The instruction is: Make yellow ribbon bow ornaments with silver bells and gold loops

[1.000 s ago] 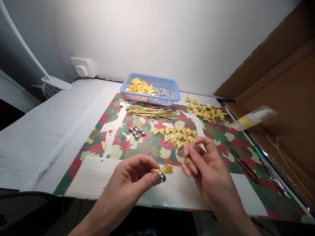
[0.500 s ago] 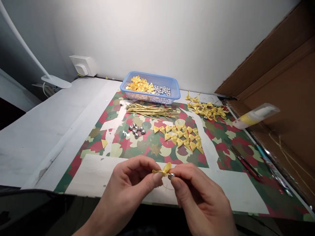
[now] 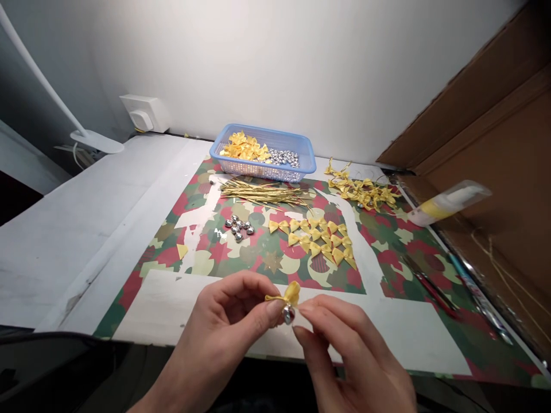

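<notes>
My left hand (image 3: 241, 321) pinches a yellow ribbon bow (image 3: 293, 292) between thumb and index finger, low over the near edge of the table. A small silver jingle bell (image 3: 288, 314) sits just below the bow's middle, beside my left thumb. My right hand (image 3: 348, 344) is just right of the bell, its thumb and index fingertip apart with nothing visible between them. Whether the right index finger touches the bow's edge, I cannot tell. Beyond my hands, yellow bows (image 3: 321, 238) lie in rows, left of them a cluster of silver bells (image 3: 238, 228).
Gold twist ties (image 3: 262, 194) lie in front of a blue basket (image 3: 307, 152) of bows and bells. Bows with wires (image 3: 365, 192) are heaped at the back right. A clear-capped bottle (image 3: 447, 203), tweezers (image 3: 434, 292) and pens (image 3: 482, 298) line the right side by the cardboard.
The bell was between my right thumb and index finger. Now it is under the bow, and my right fingers have parted and drawn slightly away.
</notes>
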`<state>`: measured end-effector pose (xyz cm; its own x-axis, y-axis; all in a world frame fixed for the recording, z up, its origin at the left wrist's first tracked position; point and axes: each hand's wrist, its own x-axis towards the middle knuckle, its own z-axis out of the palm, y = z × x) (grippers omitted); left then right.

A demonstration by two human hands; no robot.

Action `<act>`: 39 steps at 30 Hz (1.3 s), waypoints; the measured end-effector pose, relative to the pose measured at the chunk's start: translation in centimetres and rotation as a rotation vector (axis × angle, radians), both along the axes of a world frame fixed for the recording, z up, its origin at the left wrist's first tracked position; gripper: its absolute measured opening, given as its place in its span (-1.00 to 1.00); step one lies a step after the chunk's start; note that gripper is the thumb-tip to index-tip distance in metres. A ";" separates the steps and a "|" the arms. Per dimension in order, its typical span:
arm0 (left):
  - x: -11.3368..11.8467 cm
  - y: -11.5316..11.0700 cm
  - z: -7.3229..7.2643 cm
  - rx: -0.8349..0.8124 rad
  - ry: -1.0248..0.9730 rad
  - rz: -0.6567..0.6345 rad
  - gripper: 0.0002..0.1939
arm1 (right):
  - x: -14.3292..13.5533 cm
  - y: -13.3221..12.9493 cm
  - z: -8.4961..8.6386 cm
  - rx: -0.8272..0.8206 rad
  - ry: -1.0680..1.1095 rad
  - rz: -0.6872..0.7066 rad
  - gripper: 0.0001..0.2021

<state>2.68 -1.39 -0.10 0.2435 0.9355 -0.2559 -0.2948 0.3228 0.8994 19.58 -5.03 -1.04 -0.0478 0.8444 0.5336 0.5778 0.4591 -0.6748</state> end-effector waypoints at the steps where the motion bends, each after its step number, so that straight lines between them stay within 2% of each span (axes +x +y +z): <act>1: 0.0 0.0 0.0 0.000 0.002 0.008 -0.94 | 0.1 0.0 0.1 -0.031 0.031 0.001 -0.62; 6: 0.1 -0.1 -0.3 0.005 0.005 0.016 -0.95 | 0.6 1.0 0.7 -0.269 0.193 0.117 -0.88; 10: 0.2 0.0 -0.5 -0.001 -0.013 0.017 -0.95 | 0.1 1.8 0.7 -0.389 0.195 0.166 -0.84; 13: 0.3 0.0 -0.7 0.004 -0.018 0.031 -0.97 | -0.5 1.6 0.2 -0.315 0.210 0.097 -0.94; 17: 0.5 0.2 -0.7 -0.027 -0.043 0.040 -0.94 | -0.8 0.7 -0.4 0.002 0.118 -0.020 -0.69; 19: 0.6 0.3 -0.6 -0.026 -0.041 0.054 -0.93 | -0.5 0.5 -0.3 -0.009 0.119 -0.032 -0.67; 21: 0.8 0.3 -0.5 0.016 0.025 0.090 -0.95 | 0.0 0.9 0.0 -0.143 0.183 -0.030 -0.80; 23: 1.1 0.2 -0.5 0.153 0.146 0.169 -0.95 | 0.3 1.4 0.5 -0.312 0.242 0.024 -0.91; 26: 1.4 0.0 -0.7 0.534 0.321 0.267 -0.74 | 0.2 2.3 1.1 -0.477 0.290 0.147 -0.69; 28: 1.3 0.1 -1.0 0.772 0.386 0.271 -0.61 | -0.2 2.7 1.4 -0.514 0.302 0.165 -0.66; 30: 1.2 0.4 -1.1 0.876 0.405 0.262 -0.57 | -0.5 2.9 1.4 -0.498 0.296 0.137 -0.70; 32: 1.1 0.6 -1.0 0.825 0.371 0.257 -0.61 | -0.6 3.0 1.3 -0.413 0.262 0.104 -0.81; 34: 1.0 0.8 -0.7 0.669 0.320 0.238 -0.69 | -0.6 3.0 1.1 -0.299 0.223 0.073 -0.96; 36: 1.0 0.9 -0.3 0.493 0.263 0.209 -0.79 | -0.6 3.0 0.9 -0.222 0.220 0.047 -0.88; 39: 1.1 1.3 0.4 0.266 0.149 0.181 -0.92 | -0.9 3.1 0.9 -0.208 0.277 0.069 -0.78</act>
